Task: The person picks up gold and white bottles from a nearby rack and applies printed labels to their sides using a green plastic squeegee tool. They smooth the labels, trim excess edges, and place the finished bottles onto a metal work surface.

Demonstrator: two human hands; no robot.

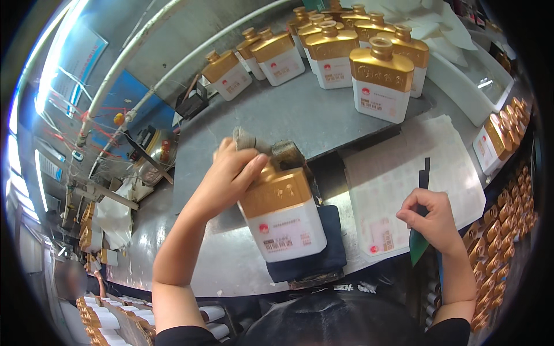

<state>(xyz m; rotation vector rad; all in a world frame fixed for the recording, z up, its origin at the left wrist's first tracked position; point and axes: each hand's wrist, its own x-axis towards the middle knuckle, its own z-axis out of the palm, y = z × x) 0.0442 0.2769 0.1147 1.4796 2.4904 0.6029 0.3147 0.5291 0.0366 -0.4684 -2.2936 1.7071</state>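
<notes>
A white flat bottle with a gold shoulder leans on a dark padded rest in front of me. My left hand is closed at its neck, which the fingers largely hide. A grey ribbed cloth pokes out beyond those fingers; whether they hold it too, I cannot make out. Beside the bottle's top is a brown, worn block. On the right, my right hand is closed round a flat scraper, with a green blade below the fist and a black strip above.
Several gold-and-white bottles stand along the back of the grey table. A printed translucent sheet lies at right. Gold-topped bottles crowd the right edge. A white bin stands far right. Another person is at far left.
</notes>
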